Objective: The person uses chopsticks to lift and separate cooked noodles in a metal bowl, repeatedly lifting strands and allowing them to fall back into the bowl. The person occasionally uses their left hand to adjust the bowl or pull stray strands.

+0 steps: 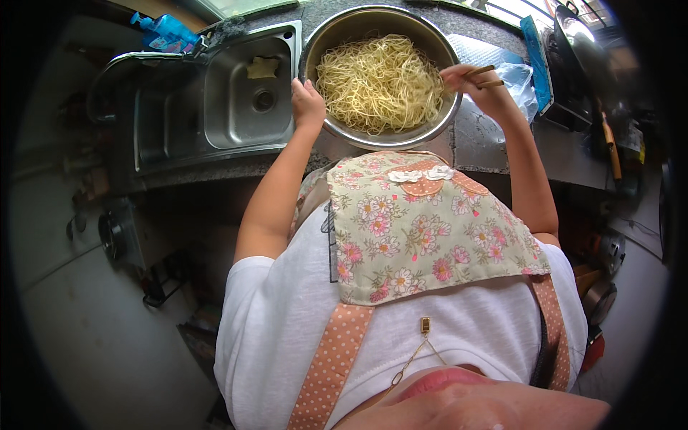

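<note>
A large stainless steel basin [387, 144] stands on the counter before me, filled with a tangled heap of thin yellow noodles [384, 86]. My left hand [308, 105] grips the basin's left rim, thumb and fingertips at the edge. At the right rim, my right hand [466, 80] is closed around a pair of wooden chopsticks [489, 84]; their thick ends stick out to the right. The chopsticks' other ends and the fingertips are blurred at the right side of the noodles, so their exact contact cannot be told.
Left of the basin is a steel double sink [236, 121] with a yellowish cloth [263, 67], a faucet [145, 55] and blue pump bottles [169, 32]. To the right lie a clear plastic bag [516, 86] and a blue-edged stove guard [537, 64], with a wok [578, 43] beyond.
</note>
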Action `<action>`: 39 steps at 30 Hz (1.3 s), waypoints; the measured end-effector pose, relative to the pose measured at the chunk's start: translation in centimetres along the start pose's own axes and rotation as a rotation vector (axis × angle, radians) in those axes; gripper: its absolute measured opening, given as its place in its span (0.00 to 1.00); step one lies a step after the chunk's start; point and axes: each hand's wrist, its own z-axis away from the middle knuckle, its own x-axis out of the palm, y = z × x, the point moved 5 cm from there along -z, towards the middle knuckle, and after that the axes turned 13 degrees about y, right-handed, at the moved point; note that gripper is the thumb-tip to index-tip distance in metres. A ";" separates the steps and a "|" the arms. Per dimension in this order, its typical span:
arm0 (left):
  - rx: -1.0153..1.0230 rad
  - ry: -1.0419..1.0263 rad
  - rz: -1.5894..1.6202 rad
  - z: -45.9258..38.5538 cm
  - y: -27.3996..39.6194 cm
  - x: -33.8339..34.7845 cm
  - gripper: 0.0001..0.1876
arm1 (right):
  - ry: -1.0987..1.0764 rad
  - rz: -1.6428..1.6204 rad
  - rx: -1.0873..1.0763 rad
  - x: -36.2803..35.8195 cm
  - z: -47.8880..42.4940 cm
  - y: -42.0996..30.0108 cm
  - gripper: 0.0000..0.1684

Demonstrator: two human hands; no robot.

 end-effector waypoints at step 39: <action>-0.026 0.001 0.032 0.0 -0.2 0.0 0.19 | -0.377 0.265 -0.450 11.4 5.6 -0.7 0.21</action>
